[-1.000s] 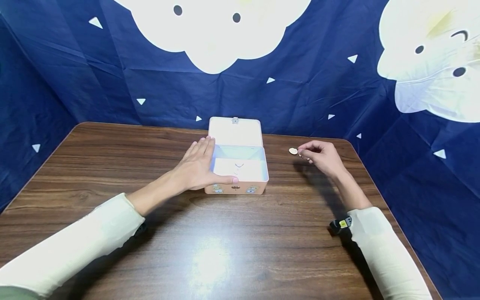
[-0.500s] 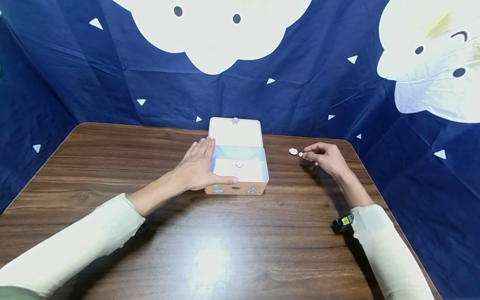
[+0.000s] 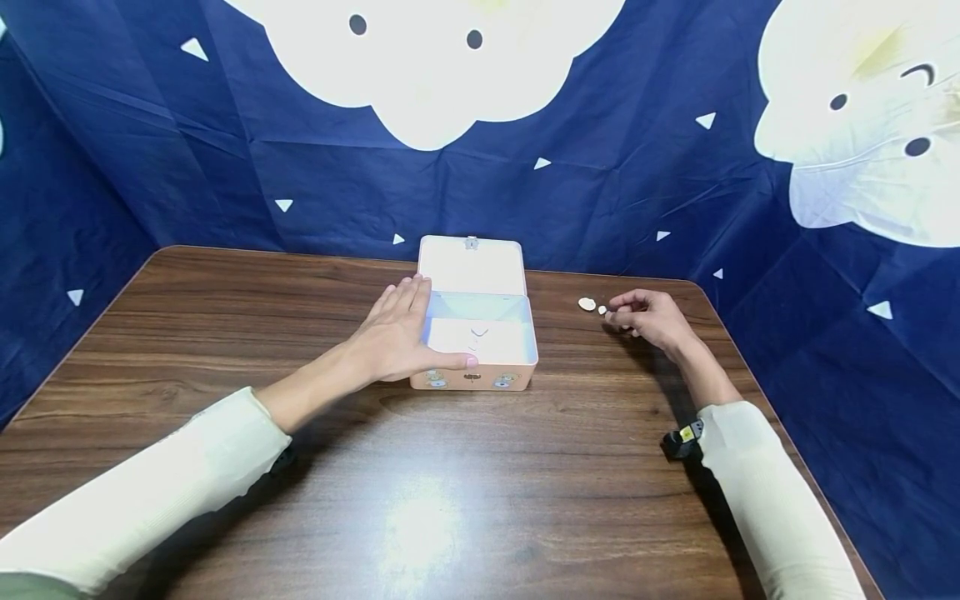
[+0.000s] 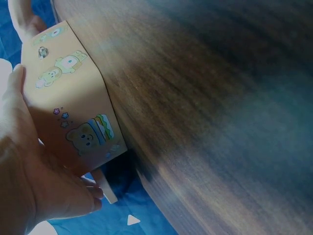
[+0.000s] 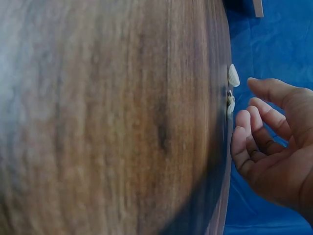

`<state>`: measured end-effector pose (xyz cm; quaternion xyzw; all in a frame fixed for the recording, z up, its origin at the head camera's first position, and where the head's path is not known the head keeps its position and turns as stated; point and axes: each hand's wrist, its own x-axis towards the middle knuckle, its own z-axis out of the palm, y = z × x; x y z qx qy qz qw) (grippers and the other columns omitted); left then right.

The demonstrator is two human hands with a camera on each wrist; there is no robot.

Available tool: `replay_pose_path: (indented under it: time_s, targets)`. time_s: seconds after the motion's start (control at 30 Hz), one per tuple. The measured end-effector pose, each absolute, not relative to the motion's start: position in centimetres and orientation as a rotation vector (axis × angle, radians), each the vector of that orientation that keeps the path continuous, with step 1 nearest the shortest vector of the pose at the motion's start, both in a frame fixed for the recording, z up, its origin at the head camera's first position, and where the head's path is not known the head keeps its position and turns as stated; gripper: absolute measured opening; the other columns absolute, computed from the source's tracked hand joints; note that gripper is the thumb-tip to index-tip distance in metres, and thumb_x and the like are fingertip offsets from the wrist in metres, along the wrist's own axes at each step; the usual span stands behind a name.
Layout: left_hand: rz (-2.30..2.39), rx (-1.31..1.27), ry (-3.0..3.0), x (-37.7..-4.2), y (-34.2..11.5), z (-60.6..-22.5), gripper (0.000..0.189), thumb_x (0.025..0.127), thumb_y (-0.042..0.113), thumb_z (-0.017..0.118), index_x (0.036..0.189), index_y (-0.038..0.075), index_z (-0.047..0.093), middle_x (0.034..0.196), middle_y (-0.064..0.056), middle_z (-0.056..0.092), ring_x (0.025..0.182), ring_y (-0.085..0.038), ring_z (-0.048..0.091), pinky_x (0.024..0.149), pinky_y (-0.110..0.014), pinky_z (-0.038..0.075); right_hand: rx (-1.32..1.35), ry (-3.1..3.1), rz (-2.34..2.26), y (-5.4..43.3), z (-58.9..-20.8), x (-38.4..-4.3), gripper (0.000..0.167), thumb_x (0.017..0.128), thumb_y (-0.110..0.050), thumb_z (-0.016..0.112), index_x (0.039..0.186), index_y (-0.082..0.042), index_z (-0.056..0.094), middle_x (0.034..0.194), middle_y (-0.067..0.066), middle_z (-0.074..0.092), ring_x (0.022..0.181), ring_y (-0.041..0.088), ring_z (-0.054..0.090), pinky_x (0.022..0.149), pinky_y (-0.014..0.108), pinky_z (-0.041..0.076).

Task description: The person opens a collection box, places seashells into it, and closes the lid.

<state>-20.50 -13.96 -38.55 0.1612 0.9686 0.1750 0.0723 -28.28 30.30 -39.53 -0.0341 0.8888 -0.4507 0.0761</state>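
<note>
An open-lidded peach tin box (image 3: 480, 379) with cartoon bear prints stands at the table's far middle, its lid leaning back. My left hand (image 3: 390, 333) rests on its left side, fingers straight and thumb along the front rim. In the left wrist view, the left hand (image 4: 44, 171) lies around the box's corner (image 4: 73, 98). To the box's right, two pale seashells (image 3: 587, 305) lie on the table. Beside them is my right hand (image 3: 651, 321). In the right wrist view, the right hand (image 5: 279, 142) has loosely bent fingers, thumb apart, with nothing visible between them, close to the shells (image 5: 234, 76).
The brown wooden table (image 3: 480, 467) reaches back to a dark blue cloth (image 3: 330, 167) printed with white clouds and triangles. Its far edge runs just behind the box and shells. A pale interior with faint marks shows inside the box.
My right hand has shifted slightly right, away from the larger shell, and a smaller shell beside it has come into view. The left hand and the box have stayed in place.
</note>
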Motion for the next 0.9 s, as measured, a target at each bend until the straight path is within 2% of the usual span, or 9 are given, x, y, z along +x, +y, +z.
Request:
replay_pose_path:
  time_s: [0.27,0.63,0.9]
  targets:
    - [0.525,0.486,2.914,-20.5,-14.0,-38.5,0.157,0.083,0.099,0.066,0.179,-0.005,0.001,0.189,-0.027,0.003,0.179,-0.045,0.004,0.147,-0.057,0.000,-0.070,2.651,-1.303,30.8,-39.9,-28.8,0.048,0.099,-0.009,0.084,0.139,0.011,0.069,0.089,-0.013,0.070,0.071,0.002,0.062,0.065,0.019,0.053]
    - [0.530,0.487,2.912,-20.4,-13.9,-38.6,0.156,0.083,0.099,0.066,0.179,-0.005,0.001,0.190,-0.026,0.003,0.179,-0.043,0.004,0.147,-0.057,0.001,-0.009,2.628,-1.184,31.0,-39.8,-29.2,0.054,0.101,-0.020,0.086,0.145,0.005,0.068,0.097,-0.013,0.065,0.083,0.000,0.059,0.075,0.019,0.052]
    - [0.522,0.480,2.915,-20.4,-14.0,-38.5,0.155,0.083,0.099,0.066,0.179,-0.005,0.001,0.190,-0.027,0.002,0.179,-0.044,0.004,0.147,-0.057,0.001,-0.017,2.656,-1.120,30.5,-39.7,-29.6,0.044,0.101,-0.018,0.086,0.137,0.003,0.071,0.099,-0.008,0.067,0.090,0.008,0.059,0.075,0.020,0.052]
